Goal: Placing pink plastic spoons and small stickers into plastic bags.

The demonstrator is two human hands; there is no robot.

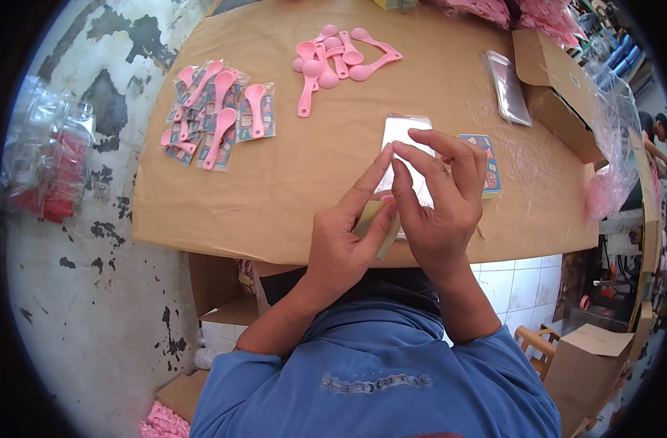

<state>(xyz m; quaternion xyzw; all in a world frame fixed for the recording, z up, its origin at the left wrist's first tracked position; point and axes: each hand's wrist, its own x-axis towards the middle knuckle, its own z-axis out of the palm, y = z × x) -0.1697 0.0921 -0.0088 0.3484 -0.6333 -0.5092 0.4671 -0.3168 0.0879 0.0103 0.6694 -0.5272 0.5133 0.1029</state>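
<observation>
My left hand [341, 230] holds a pale yellow-green card [375, 219] between thumb and fingers, its index finger stretched toward the right hand. The right hand [443, 193] has its thumb and index finger pinched together, touching the left index fingertip; whatever thin thing lies between them is too small to make out. Under both hands lies a shiny pile of clear plastic sleeves [406, 130], partly covered by the fingers. Just right of my right hand, a stack of blue printed cards [492, 164] is half hidden behind it.
Brown paper covers the table [224, 212]. Pink scoops [326, 62] lie loose at the far middle. Packed scoops with cards [215, 117] are heaped at the left. To the right are more clear sleeves [507, 87], an open cardboard box [556, 91] and loose pink strands [519, 150].
</observation>
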